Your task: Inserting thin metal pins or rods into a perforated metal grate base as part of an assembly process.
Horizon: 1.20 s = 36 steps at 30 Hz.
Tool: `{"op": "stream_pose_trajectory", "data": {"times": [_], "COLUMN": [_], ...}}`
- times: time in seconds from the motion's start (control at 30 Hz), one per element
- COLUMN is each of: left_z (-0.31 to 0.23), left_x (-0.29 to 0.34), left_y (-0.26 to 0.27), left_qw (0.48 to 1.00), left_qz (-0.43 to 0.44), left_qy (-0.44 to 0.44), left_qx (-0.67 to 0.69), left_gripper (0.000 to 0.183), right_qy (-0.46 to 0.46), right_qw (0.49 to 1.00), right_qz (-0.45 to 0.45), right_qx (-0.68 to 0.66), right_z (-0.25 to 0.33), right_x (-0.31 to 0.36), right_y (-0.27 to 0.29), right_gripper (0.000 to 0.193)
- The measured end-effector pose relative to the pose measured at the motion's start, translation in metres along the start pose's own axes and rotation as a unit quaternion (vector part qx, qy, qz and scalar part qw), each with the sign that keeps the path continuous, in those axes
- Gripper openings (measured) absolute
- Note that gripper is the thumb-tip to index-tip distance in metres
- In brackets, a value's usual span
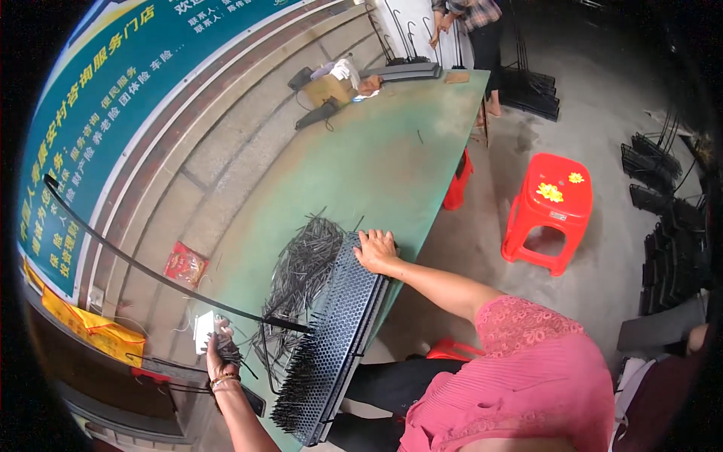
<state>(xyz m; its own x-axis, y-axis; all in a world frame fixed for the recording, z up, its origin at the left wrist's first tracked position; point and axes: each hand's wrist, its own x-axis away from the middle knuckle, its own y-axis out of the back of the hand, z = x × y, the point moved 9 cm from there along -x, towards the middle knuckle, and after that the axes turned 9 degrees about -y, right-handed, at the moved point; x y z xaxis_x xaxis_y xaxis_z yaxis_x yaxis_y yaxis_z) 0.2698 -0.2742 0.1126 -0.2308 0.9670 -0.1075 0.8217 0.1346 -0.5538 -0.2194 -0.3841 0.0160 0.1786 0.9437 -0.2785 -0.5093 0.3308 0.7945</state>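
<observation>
My left hand (221,360), with a bracelet at its wrist, is closed around a bunch of short thin black sticks (230,351). It is held beside the near left part of a long perforated tray (348,301). Black sticks stand upright, densely packed, in the tray's near end (297,395); the holes farther along are bare. My right hand (376,251) lies on the tray's far end with its fingers spread. A loose heap of the same black sticks (305,256) lies on the green table (399,166), left of the tray.
A long curved black rod (162,279) crosses above the table to the tray. A red packet (185,264) lies at the left. A box with cloths (331,87) stands at the table's far end. A red stool (553,203) is on the right; another person (486,38) stands far back.
</observation>
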Motion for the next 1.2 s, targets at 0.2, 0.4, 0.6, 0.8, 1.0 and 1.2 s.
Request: {"op": "stream_pose_trajectory", "data": {"times": [0.2,0.4,0.6,0.8,1.0,1.2], "left_z": [0.029,0.041,0.049,0.067,0.062,0.062], "left_x": [0.000,0.028,0.043,0.056,0.055,0.055], "left_y": [-0.027,-0.064,-0.057,-0.042,-0.029,-0.018], "left_qw": [0.998,0.975,0.990,0.975,0.981,0.976], "left_qz": [-0.030,-0.216,-0.105,-0.114,-0.156,-0.207], "left_qy": [0.055,0.053,0.065,0.135,0.091,0.061], "left_qx": [0.019,0.003,0.071,0.137,0.064,0.037], "left_gripper": [0.025,0.011,0.012,0.009,0.014,0.014], "right_qy": [-0.024,-0.038,-0.022,-0.023,-0.024,-0.019], "right_qw": [0.999,0.998,0.999,0.998,0.998,0.999], "right_qz": [0.031,0.025,0.014,0.012,0.008,-0.004], "right_qx": [0.021,0.038,0.033,0.050,0.050,0.045], "right_z": [-0.011,-0.023,-0.012,-0.010,-0.010,-0.010], "right_x": [-0.002,-0.004,-0.003,-0.004,-0.003,-0.001], "right_y": [-0.003,-0.004,-0.004,-0.006,-0.004,-0.001], "right_gripper": [0.049,0.048,0.047,0.046,0.045,0.045]}}
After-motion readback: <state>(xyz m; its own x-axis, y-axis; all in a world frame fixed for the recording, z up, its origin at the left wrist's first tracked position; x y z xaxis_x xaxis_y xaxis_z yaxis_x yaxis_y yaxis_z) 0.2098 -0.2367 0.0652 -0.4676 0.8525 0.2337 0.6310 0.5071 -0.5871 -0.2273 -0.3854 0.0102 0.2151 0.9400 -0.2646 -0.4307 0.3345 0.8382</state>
